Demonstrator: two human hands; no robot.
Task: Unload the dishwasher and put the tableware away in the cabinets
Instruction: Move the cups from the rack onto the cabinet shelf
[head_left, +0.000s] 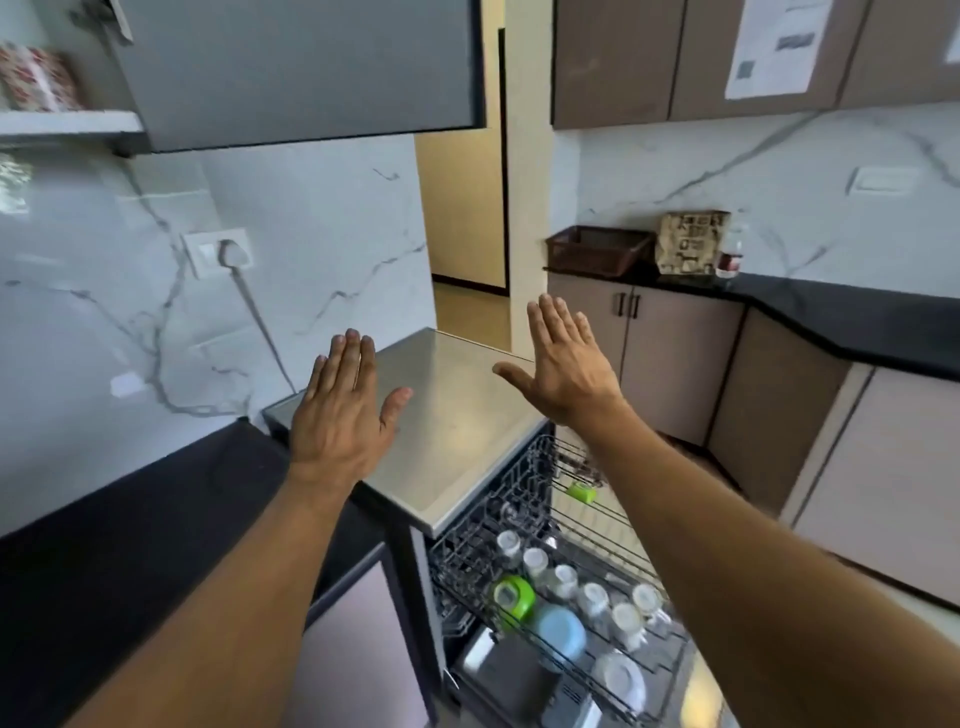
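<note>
Hovering above steel dishwasher top (441, 415), both hands flat, backs to camera, holding nothing; left hand (340, 415) over dark surface (130, 519) edge, fingers (353, 358) straight, pressed together, thumb out; right hand (563, 364) slightly higher, fingers straight, close together, thumb out; below, pulled-out dishwasher rack (545, 587) loaded: green cup (513, 596), blue bowl (558, 631), row of upturned glasses (592, 597), white plate (621, 680); far right, brown basket (597, 249) on black counter.
</note>
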